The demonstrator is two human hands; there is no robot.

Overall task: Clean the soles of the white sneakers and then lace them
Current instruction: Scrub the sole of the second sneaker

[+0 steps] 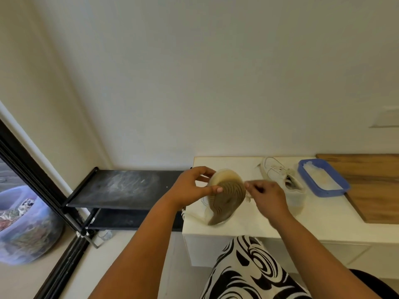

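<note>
A white sneaker (pixel 225 196) is held up on end over the white table (pixel 248 225), its grooved brownish sole facing me. My left hand (pixel 190 187) grips its toe end, thumb on the sole and fingers behind. My right hand (pixel 266 195) is at the sneaker's right edge, fingers curled and blurred; a bit of white shows under them, and I cannot tell what it is. The second white sneaker (pixel 280 176) lies on its side on the table behind my right hand, laces loose.
A blue plastic tub (pixel 336 188) with something whitish in it stands right of the second sneaker, next to a wooden board (pixel 375 186). A black two-tier rack (pixel 121 188) stands left of the table. A translucent bin (pixel 23 225) sits far left. My patterned knee (pixel 248 268) is below the table edge.
</note>
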